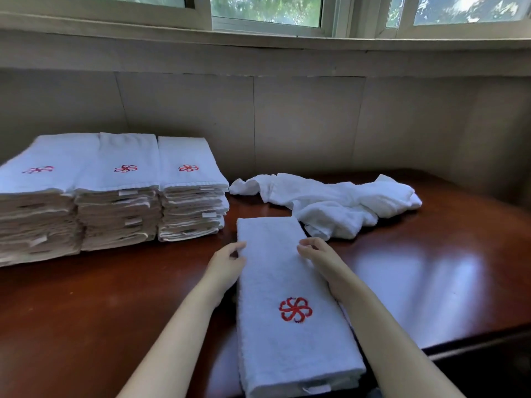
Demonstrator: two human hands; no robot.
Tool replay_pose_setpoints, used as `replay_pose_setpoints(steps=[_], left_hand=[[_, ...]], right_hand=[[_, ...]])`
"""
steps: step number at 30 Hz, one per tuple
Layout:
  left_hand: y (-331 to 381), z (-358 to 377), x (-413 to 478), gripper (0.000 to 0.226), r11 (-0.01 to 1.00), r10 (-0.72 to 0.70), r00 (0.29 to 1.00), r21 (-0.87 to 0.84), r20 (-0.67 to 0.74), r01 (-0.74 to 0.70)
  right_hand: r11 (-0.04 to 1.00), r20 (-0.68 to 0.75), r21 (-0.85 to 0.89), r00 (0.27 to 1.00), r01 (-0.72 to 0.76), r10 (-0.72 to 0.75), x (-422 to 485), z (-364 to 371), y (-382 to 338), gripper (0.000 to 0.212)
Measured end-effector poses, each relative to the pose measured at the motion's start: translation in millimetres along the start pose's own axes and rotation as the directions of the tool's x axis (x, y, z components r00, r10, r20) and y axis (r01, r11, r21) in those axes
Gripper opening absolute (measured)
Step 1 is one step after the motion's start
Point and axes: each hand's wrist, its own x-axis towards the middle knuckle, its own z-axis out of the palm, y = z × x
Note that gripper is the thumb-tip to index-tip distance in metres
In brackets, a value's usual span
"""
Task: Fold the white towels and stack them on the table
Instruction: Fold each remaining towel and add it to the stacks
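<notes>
A folded white towel (284,291) with a red embroidered flower lies lengthwise on the dark wooden table (100,297), directly in front of me. My left hand (227,262) grips its left edge with curled fingers. My right hand (319,254) holds the right edge, fingers bent over the top. Three stacks of folded towels (115,193) with the same red flower stand side by side at the back left. A crumpled unfolded white towel (333,205) lies behind the folded one, to the right.
A panelled wall and a window sill run behind the table. The table's front right edge (474,343) cuts diagonally near my right forearm. Bare glossy wood shows at the right (431,268) and front left.
</notes>
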Motion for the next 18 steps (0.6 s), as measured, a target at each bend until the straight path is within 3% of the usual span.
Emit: replay_pose_setpoints(steps=[4,7,10,14,18], left_hand=[[0,-1,-8,0.048,0.996,-0.039,0.987,-0.072,0.154,0.051],[-3,-3,-10,0.053,0.999,-0.023,0.978,-0.042,0.208,0.032],[-5,-4,-8,0.057,1.000,0.013,0.982,-0.028,0.188,-0.008],[-3,-3,-9,0.057,0.997,0.008,0.993,-0.078,0.118,0.001],[0,-23,-11,0.058,0.999,-0.010,0.998,-0.043,0.056,0.012]], right_hand=[[0.993,0.100,0.119,0.995,0.014,-0.026,-10,-8,-1,0.021],[0.995,0.186,0.096,0.982,-0.004,-0.014,-11,-8,1,0.027],[0.998,0.183,0.064,0.983,-0.019,0.007,-9,-3,2,0.033],[0.993,0.107,0.116,0.994,0.021,-0.034,-7,9,3,0.034],[0.977,0.132,0.210,0.989,0.042,-0.071,-11,34,1,0.041]])
